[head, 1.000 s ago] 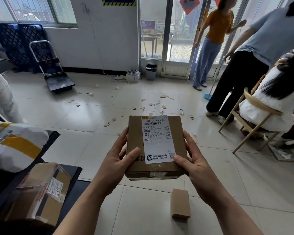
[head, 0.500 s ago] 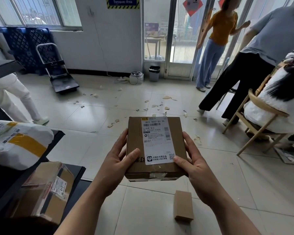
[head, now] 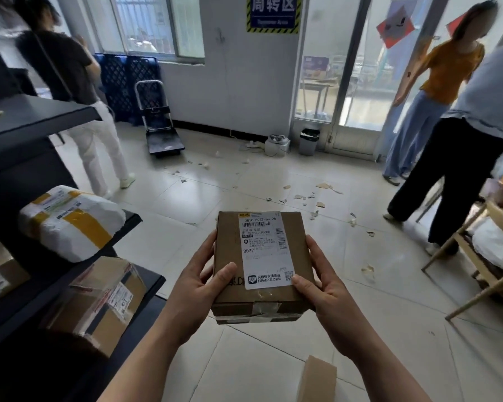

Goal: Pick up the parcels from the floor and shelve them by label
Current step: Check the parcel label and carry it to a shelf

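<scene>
Black metal shelves stand at my left, the biggest thing near me. On them lie a white bag parcel with yellow tape and, one level lower, a taped carton. Both sit close to the front edge of their shelf.

Next in size is the box that I hold in front of me, above the tiled floor. It is brown cardboard, with clear tape on the near edge. My left hand grips its left side with the thumb on top, and my right hand grips the right side in the same way. Its white label faces up at me; I can read "B037" on it.

One small box lies on the floor near my right arm, not yet picked up.

I think I am reading the label to choose the shelf. Some things could go wrong from here. If I read the code wrong, the box goes to the wrong place. The parcels by the shelf edges could be pushed off if I slide the box in carelessly. Other people stand near, and paper scraps lie on the tiles, so I could bump into someone or slip when I turn. The small box is close to where I stand, and I could step on it.
</scene>
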`<state>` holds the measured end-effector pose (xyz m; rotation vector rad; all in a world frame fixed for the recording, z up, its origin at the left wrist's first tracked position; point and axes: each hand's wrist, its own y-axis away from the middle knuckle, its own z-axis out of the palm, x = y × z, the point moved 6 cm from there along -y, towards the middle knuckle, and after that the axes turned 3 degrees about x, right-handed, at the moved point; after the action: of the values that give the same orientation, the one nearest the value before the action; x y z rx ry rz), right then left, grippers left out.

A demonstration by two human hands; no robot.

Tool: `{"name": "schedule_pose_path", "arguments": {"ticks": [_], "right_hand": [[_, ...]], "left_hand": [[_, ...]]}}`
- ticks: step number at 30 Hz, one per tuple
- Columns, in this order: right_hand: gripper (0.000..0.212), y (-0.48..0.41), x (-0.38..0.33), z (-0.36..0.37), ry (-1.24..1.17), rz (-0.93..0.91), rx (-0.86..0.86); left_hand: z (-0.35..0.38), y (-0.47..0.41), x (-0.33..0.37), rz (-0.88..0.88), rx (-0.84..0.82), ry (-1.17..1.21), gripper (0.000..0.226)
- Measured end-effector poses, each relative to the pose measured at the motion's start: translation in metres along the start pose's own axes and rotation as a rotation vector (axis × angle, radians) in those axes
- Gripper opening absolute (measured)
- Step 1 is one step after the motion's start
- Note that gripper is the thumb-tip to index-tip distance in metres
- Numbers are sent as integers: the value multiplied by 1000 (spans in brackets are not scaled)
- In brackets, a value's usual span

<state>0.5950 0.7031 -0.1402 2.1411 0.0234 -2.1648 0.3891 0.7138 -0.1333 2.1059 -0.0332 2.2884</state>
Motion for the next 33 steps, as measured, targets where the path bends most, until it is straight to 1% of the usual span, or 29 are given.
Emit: {"name": "schedule_pose_path", "arguments": {"ticks": [2,8,12,16,22,26,29,33], "right_hand": [[65,-6,0,1,10,10,-61],[62,-19,8,30,17,39,-280],[62,-18,16,74,27,44,-451],[59,2,19,131,58,29,-647],[58,53,12,217,151,-102,-872],[56,98,1,272,164,-122,-1018],[55,146,-6,318,217,-208,-1110],[53,230,-6,380,309,-343,-1222]], "left_hand": [[-1,8,0,3,88,-10,61],[-22,48,-6,-39,365,-68,64],[-54,94,-9,-60,572,-186,71],[-87,152,-2,-64,752,-233,68],[-135,249,13,-23,982,-337,69],[-162,322,22,6,1074,-260,67],[-183,383,27,33,1137,-317,60],[-207,477,29,-11,1240,-412,47]]}}
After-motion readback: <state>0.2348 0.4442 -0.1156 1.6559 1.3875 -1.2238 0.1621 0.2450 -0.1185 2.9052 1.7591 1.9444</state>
